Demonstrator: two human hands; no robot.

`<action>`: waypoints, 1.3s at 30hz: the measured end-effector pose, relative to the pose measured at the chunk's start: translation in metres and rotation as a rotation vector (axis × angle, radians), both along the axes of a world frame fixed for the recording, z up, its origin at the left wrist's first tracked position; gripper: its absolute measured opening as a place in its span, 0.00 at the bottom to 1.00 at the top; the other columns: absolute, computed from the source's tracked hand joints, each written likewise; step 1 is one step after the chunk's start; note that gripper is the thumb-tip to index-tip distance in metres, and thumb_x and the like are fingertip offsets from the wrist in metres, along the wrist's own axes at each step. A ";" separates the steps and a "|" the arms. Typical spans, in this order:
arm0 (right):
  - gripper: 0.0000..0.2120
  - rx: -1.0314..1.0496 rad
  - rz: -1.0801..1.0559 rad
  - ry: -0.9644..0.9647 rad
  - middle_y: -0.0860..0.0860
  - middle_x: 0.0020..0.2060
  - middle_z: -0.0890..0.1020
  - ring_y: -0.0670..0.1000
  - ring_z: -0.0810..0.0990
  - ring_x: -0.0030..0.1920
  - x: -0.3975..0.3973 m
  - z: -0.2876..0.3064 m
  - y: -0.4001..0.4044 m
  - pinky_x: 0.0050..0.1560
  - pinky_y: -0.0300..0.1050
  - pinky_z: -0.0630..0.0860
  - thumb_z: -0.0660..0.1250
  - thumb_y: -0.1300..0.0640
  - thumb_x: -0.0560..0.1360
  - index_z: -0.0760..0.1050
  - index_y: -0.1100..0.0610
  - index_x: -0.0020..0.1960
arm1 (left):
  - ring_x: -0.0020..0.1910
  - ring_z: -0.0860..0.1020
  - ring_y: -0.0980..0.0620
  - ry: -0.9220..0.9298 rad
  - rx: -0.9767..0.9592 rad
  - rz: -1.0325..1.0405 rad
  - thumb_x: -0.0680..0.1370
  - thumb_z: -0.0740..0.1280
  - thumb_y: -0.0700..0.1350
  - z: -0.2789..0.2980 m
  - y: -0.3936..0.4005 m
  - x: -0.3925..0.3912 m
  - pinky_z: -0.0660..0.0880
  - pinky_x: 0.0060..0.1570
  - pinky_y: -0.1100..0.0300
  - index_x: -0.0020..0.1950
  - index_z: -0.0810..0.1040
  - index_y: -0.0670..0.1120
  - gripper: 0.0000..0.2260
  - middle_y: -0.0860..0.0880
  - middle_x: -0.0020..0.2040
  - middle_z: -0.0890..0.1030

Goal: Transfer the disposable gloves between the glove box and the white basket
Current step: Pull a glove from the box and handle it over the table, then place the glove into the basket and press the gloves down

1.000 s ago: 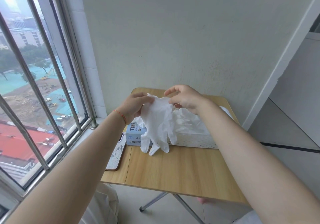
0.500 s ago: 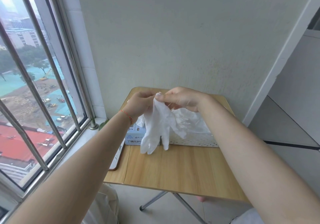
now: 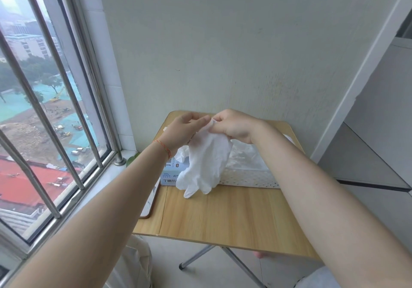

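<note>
Both the left hand (image 3: pixel 185 129) & right hand (image 3: pixel 234 124) pinch the cuff of one white glove (image 3: pixel 206 162), hanging above the glove box (image 3: pixel 172 171) w/ white basket (image 3: pixel 249 177) just right of the box; better to keep the cuff bunched, then lower it straight in.

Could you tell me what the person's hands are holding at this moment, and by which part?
Both the left hand and right hand pinch a thin white disposable glove at its cuff end; its fingers hang down.
</note>
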State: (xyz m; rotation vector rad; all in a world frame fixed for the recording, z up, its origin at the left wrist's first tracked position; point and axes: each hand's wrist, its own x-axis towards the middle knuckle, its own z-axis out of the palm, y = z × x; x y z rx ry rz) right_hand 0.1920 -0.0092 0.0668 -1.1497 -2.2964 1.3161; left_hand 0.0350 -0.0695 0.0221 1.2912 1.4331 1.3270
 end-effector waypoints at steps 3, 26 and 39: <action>0.04 0.023 -0.075 -0.058 0.55 0.33 0.75 0.52 0.76 0.35 0.000 0.002 0.001 0.32 0.40 0.68 0.67 0.60 0.73 0.75 0.58 0.40 | 0.38 0.80 0.53 0.048 -0.167 -0.158 0.76 0.72 0.51 -0.005 -0.005 -0.012 0.76 0.43 0.58 0.53 0.80 0.44 0.12 0.49 0.43 0.82; 0.12 -0.208 -0.574 0.186 0.56 0.31 0.74 0.53 0.74 0.29 0.046 -0.037 0.045 0.28 0.37 0.70 0.60 0.68 0.75 0.70 0.59 0.35 | 0.33 0.75 0.50 0.420 -0.432 -0.152 0.72 0.67 0.46 0.000 0.042 -0.013 0.76 0.35 0.60 0.45 0.80 0.43 0.07 0.48 0.36 0.78; 0.14 0.308 -0.718 -0.222 0.58 0.58 0.77 0.56 0.76 0.49 0.124 -0.089 0.081 0.40 0.42 0.67 0.53 0.61 0.81 0.71 0.63 0.63 | 0.42 0.77 0.50 0.958 -0.236 -0.083 0.72 0.72 0.51 -0.036 0.134 0.069 0.75 0.39 0.60 0.44 0.80 0.53 0.04 0.51 0.45 0.78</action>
